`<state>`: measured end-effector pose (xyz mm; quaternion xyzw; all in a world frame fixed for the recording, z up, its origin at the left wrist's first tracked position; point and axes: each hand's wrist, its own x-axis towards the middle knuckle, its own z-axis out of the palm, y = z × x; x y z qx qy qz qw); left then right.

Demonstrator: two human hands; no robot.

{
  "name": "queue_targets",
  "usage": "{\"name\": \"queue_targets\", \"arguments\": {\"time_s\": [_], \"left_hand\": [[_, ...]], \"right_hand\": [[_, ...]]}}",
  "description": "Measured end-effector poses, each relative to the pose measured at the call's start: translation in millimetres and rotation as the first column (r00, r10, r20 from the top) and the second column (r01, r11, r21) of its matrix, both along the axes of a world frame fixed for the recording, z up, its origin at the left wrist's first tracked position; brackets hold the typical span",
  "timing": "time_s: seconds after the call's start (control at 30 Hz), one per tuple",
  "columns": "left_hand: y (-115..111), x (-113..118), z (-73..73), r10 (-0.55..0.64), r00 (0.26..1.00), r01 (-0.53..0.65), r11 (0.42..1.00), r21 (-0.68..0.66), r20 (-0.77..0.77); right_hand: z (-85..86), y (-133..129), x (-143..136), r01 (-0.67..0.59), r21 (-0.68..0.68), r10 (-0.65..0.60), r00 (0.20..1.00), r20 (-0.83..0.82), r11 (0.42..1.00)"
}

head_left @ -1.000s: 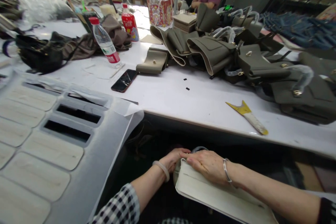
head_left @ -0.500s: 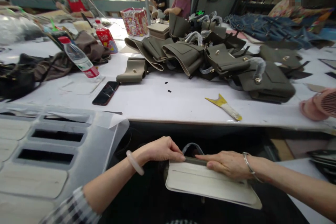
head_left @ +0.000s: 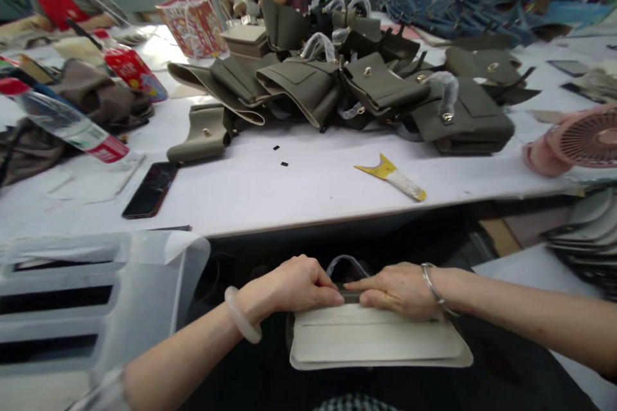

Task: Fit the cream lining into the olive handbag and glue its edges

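Note:
In my lap, below the table edge, lies a handbag [head_left: 376,339] with its pale cream flap lining facing up. A strip of its olive-grey outer side shows along the top, and a plastic-wrapped handle [head_left: 348,261] arches behind it. My left hand [head_left: 304,284], with a pale bangle on the wrist, pinches the top edge near the middle. Just right of it, my right hand [head_left: 396,290], with a silver bangle, grips the same edge, thumb on the lining and index finger stretched along the top. The bag's underside is hidden.
On the white table [head_left: 241,199] lie a pile of olive handbags [head_left: 308,83], a yellow forked tool [head_left: 393,177], a phone [head_left: 150,190] and a plastic bottle [head_left: 67,122]. A pink fan [head_left: 573,138] stands right. A translucent plastic crate [head_left: 159,276] is at left. Several people sit beyond.
The view has swung right and down. My hands have come closer together on the bag's top edge, and the bag lies more level.

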<state>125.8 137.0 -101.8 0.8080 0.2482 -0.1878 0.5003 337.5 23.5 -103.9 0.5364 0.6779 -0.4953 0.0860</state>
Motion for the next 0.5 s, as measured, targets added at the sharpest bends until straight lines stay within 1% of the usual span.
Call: {"name": "queue_targets", "arguments": {"time_s": [0.07, 0.17, 0.23, 0.27, 0.3, 0.33, 0.37, 0.43, 0.5], "left_hand": [[-1, 4, -1.5, -0.021, 1.000, 0.021, 1.000, 0.018, -0.019], [-4, 8, -0.9, -0.023, 0.999, 0.026, 0.997, 0.066, -0.033], [-8, 9, 1.0, -0.006, 1.000, 0.005, 0.992, 0.127, 0.007], [-13, 9, 2.1, 0.011, 0.999, -0.020, 0.986, 0.167, 0.052], [-18, 8, 3.1, 0.031, 0.993, -0.053, 0.978, 0.202, 0.114], [-25, 8, 4.0, 0.050, 0.981, -0.092, 0.971, 0.222, 0.189], [-34, 8, 4.8, 0.067, 0.963, -0.128, 0.967, 0.222, 0.263], [-54, 8, 5.5, 0.090, 0.931, -0.158, 0.973, 0.169, 0.354], [-76, 13, 4.8, 0.087, 0.924, -0.143, 0.981, 0.128, 0.371]], "right_hand": [[-2.6, 4, -7, 0.018, 0.017, -0.017, 0.999, -0.045, 1.000], [-5.7, 9, -9, 0.123, 0.027, -0.119, 0.984, -0.135, 0.992], [-7.9, 10, -2, 0.234, 0.034, -0.224, 0.956, -0.187, 0.972], [-9.6, 8, 5, 0.316, 0.049, -0.299, 0.929, -0.216, 0.947], [-12.2, 3, 14, 0.417, 0.070, -0.389, 0.887, -0.249, 0.906], [-15.9, -5, 23, 0.529, 0.092, -0.488, 0.826, -0.283, 0.843], [-21.0, -16, 32, 0.641, 0.110, -0.585, 0.748, -0.314, 0.760], [-36.0, -47, 42, 0.823, 0.116, -0.749, 0.556, -0.360, 0.555], [-56.8, -85, 37, 0.928, 0.079, -0.848, 0.365, -0.385, 0.363]]}}
